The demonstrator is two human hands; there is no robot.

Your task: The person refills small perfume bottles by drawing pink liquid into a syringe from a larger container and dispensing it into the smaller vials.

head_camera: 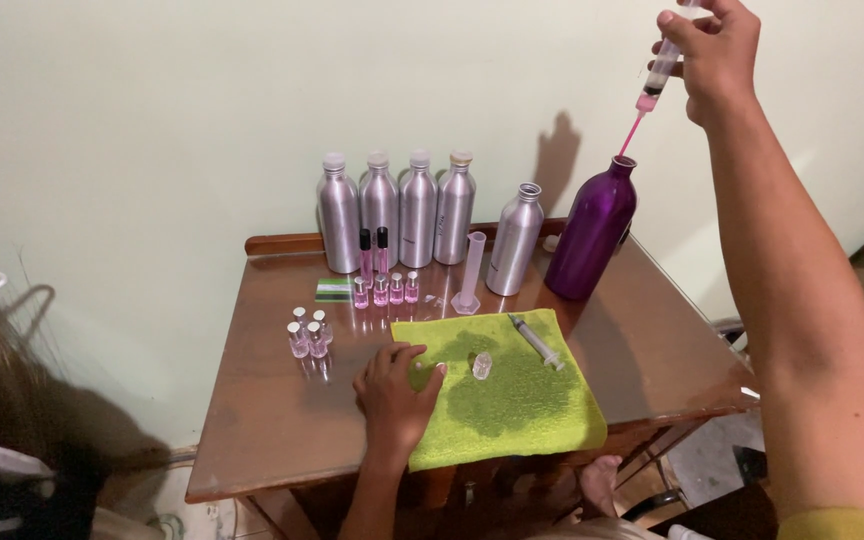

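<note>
My right hand (714, 55) is raised high at the upper right, gripping a syringe (658, 78) with pink liquid. Its pink needle tube points down into the mouth of a tilted purple metal bottle (592, 232) on the table's far right. My left hand (395, 390) rests flat on the near left edge of a lime-green cloth (512, 400), fingers spread, holding nothing. A small clear glass vial (482, 365) lies on the cloth just right of that hand. A second syringe (536, 340) lies on the cloth's far side.
On the brown wooden table (272, 420), several silver metal bottles (399, 210) line the wall. Small vials of pink liquid (384, 289) and clear capped vials (309, 335) stand at the left, by a green card (333, 290). A clear measuring cylinder (470, 272) stands mid-table.
</note>
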